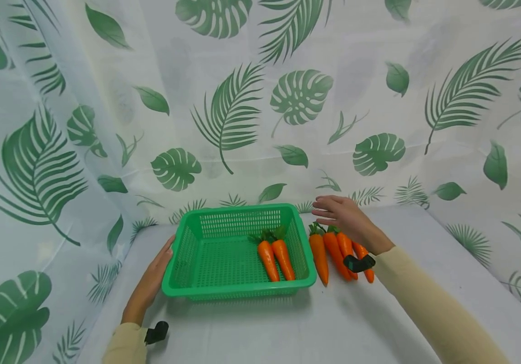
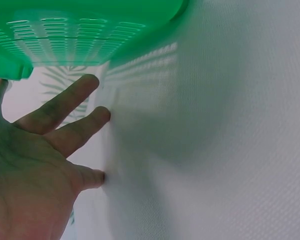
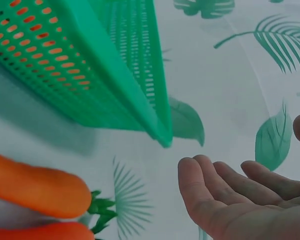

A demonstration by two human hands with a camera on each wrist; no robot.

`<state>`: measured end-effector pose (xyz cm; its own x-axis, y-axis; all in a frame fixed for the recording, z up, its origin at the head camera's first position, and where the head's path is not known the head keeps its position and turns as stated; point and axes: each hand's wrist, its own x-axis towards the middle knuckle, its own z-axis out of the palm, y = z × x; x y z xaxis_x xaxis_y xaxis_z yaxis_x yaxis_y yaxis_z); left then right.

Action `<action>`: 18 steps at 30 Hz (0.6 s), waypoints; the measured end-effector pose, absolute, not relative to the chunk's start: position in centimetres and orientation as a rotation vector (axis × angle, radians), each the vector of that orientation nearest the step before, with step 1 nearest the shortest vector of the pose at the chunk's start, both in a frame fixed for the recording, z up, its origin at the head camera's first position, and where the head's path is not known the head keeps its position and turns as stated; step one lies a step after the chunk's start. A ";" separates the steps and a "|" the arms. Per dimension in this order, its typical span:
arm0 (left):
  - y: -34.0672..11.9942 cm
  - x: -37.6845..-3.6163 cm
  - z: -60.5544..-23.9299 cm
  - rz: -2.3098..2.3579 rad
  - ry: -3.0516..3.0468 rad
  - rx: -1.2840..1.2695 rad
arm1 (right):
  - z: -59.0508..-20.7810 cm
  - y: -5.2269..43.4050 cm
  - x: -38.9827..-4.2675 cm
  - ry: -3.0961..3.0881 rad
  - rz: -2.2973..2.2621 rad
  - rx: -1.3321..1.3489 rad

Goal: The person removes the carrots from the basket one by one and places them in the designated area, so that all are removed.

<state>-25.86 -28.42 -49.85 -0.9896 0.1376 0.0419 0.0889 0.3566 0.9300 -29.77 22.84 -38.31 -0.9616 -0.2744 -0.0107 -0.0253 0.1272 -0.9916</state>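
Note:
A green plastic basket [image 1: 237,291] with slotted walls stands on the white tabletop, two carrots [image 1: 275,260] lying side by side at its right end, leafy tops toward the back. Along the basket's left side rests my left hand [image 1: 151,275], fingers extended; in the left wrist view the fingers [image 2: 65,105] are spread below the rim. My right hand [image 1: 344,217] hovers over the tops of several loose carrots [image 1: 318,258] right of the basket. Its fingers [image 3: 195,185] are loosely bent and hold nothing, apart from the basket's corner in the right wrist view.
White cloth [image 1: 297,146] printed with green leaves hangs behind the table and at both sides. The loose carrots lie close against the basket's right wall. Black straps [image 1: 359,263] sit at both wrists. White tabletop [image 1: 242,333] extends in front of the basket.

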 end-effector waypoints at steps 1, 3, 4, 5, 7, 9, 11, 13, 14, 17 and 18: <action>-28.4 -25.9 -49.8 1.745 2.553 0.213 | -38.3 22.6 -29.9 2.203 -1.931 -0.300; -28.5 -26.0 -49.8 1.745 2.554 0.210 | -38.2 22.1 -30.1 2.201 -1.922 -0.294; -28.5 -26.0 -49.8 1.741 2.554 0.208 | -38.1 21.8 -30.2 2.197 -1.920 -0.290; -28.5 -26.0 -49.8 1.741 2.553 0.210 | -38.1 21.6 -30.3 2.193 -1.917 -0.289; -28.5 -26.0 -49.8 1.745 2.547 0.210 | -38.0 21.1 -30.5 2.186 -1.909 -0.288; -28.5 -26.1 -49.9 1.750 2.544 0.208 | -37.9 20.6 -30.7 2.180 -1.897 -0.293; -28.6 -26.1 -49.9 1.748 2.546 0.207 | -37.9 20.1 -30.9 2.162 -1.899 -0.299; -28.6 -26.1 -50.0 1.746 2.549 0.207 | -37.9 19.5 -31.1 2.145 -1.900 -0.308; -28.6 -26.2 -50.0 1.748 2.549 0.208 | -37.9 19.2 -31.2 2.140 -1.899 -0.314; -28.6 -26.2 -50.1 1.752 2.548 0.213 | -38.0 18.2 -31.4 2.135 -1.892 -0.331; -28.6 -26.2 -50.1 1.753 2.548 0.214 | -38.0 18.0 -31.5 2.132 -1.889 -0.336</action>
<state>-26.17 -28.60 -50.07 -0.9896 0.1368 0.0444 0.0904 0.3514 0.9319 -31.49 17.96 -38.05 -0.9360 -0.3485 -0.0492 0.0070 0.1214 -0.9926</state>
